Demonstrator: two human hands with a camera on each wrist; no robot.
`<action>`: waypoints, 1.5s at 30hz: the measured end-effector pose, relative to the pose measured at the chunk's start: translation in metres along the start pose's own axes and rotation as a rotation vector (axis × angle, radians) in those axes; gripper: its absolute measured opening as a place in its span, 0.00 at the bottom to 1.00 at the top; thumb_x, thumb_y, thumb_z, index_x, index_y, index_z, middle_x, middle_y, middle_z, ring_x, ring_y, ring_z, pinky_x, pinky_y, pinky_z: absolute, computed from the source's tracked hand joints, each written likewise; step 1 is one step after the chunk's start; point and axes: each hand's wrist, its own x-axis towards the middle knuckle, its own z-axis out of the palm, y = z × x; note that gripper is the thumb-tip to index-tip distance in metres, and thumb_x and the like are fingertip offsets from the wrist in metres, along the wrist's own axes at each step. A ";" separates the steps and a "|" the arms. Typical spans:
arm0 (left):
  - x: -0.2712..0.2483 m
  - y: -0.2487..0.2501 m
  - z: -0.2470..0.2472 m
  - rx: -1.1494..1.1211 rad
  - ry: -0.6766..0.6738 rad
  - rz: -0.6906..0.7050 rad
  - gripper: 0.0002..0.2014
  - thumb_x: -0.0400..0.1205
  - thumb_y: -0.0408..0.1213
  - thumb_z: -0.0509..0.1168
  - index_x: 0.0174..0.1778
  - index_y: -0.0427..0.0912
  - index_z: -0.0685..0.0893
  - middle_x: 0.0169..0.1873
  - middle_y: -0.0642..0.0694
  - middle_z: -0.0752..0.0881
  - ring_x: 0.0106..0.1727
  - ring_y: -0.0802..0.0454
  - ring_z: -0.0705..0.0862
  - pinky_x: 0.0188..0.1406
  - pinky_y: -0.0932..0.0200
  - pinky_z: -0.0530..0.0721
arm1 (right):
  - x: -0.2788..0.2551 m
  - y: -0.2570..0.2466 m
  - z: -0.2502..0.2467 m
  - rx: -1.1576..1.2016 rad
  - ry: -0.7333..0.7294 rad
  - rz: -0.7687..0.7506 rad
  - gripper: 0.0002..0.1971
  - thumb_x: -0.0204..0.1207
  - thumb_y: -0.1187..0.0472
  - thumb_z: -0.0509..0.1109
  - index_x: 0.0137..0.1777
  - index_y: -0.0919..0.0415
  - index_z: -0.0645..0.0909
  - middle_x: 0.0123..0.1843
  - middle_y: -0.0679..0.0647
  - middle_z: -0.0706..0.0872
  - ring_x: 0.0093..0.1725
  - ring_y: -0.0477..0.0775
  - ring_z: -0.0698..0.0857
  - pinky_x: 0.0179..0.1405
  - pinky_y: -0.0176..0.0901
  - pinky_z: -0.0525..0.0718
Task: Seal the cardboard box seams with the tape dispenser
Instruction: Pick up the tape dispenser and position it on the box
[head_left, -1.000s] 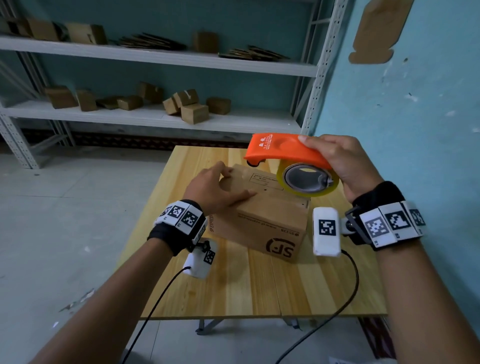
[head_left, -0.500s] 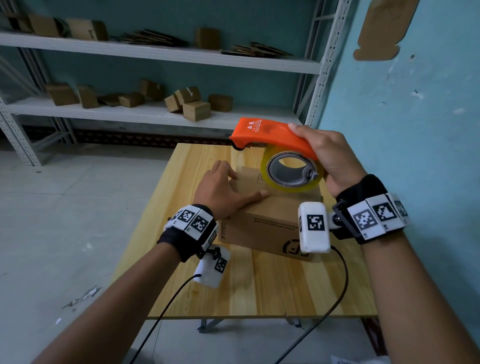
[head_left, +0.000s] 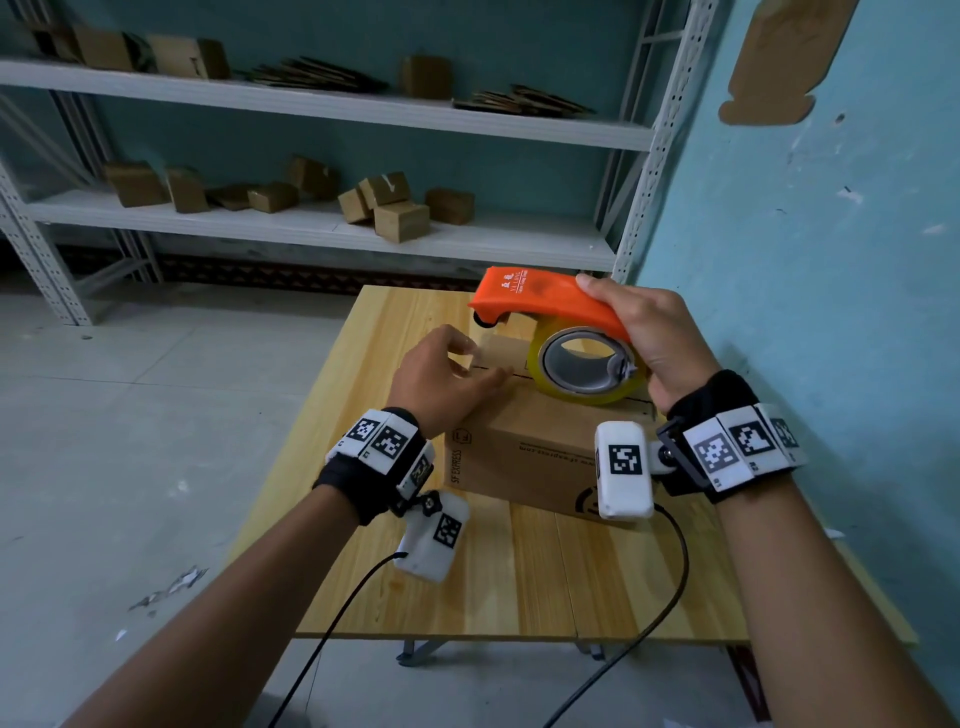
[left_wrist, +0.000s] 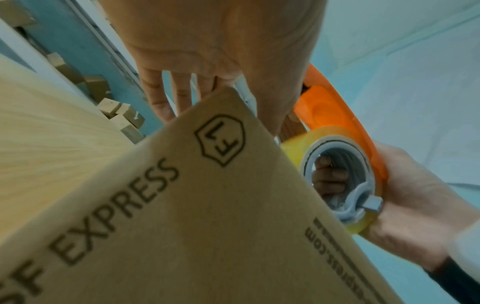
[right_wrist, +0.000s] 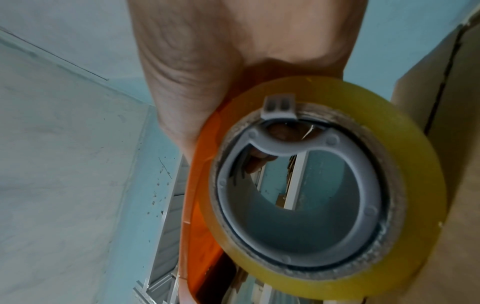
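Change: since a second ago, right hand (head_left: 641, 338) has carried the tape dispenser (head_left: 545, 304) farther across the box top, and the left hand (head_left: 441, 379) has slid toward the far left edge of the top.
Cardboard box (head_left: 524, 457): stands on the wooden table (head_left: 519, 582), near its right half, "SF EXPRESS" printed on the near-left side; the top flaps lie closed with a dark seam line running across them.
Tape dispenser: orange plastic shell above the box top, nose pointing away from the person over the far edge; whether the nose touches the cardboard I cannot tell.
Tape roll (head_left: 587, 364): yellowish clear tape on a grey hub, hanging under the orange shell, its lower rim at the box top.
Right hand: wrapped over the rear of the orange shell, thumb along the top, fingers curled through the hub as the left wrist view shows.
Left hand: lies on the box top at its left side with fingers reaching forward and loosely bent; it grips nothing.
Wrist rigs: black bands with white marker blocks and small white cameras on both wrists, black cables trailing toward the person.
Shelving (head_left: 311, 234): white metal rack behind the table, holding small cardboard boxes and flat cardboard stacks.
Wall (head_left: 831, 260): turquoise, on the right of the table.
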 end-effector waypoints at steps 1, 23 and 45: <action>0.001 -0.001 -0.002 -0.043 -0.001 -0.021 0.14 0.77 0.52 0.70 0.52 0.48 0.80 0.49 0.55 0.81 0.45 0.60 0.81 0.34 0.63 0.77 | 0.000 0.000 -0.001 0.002 0.002 0.001 0.23 0.77 0.47 0.74 0.50 0.72 0.87 0.39 0.62 0.86 0.38 0.53 0.85 0.48 0.43 0.83; 0.013 -0.003 -0.034 -0.853 -0.225 -0.440 0.20 0.84 0.52 0.53 0.45 0.41 0.84 0.34 0.47 0.89 0.30 0.52 0.81 0.35 0.57 0.75 | 0.001 0.003 0.003 -0.030 -0.011 -0.038 0.21 0.77 0.47 0.73 0.49 0.68 0.87 0.36 0.56 0.86 0.34 0.48 0.85 0.40 0.34 0.83; 0.022 -0.005 -0.030 -0.697 -0.234 -0.413 0.18 0.83 0.50 0.63 0.48 0.38 0.88 0.25 0.51 0.73 0.24 0.56 0.73 0.24 0.63 0.75 | 0.001 0.003 0.006 -0.106 -0.035 -0.070 0.18 0.77 0.44 0.72 0.42 0.61 0.85 0.33 0.54 0.83 0.32 0.47 0.84 0.36 0.36 0.82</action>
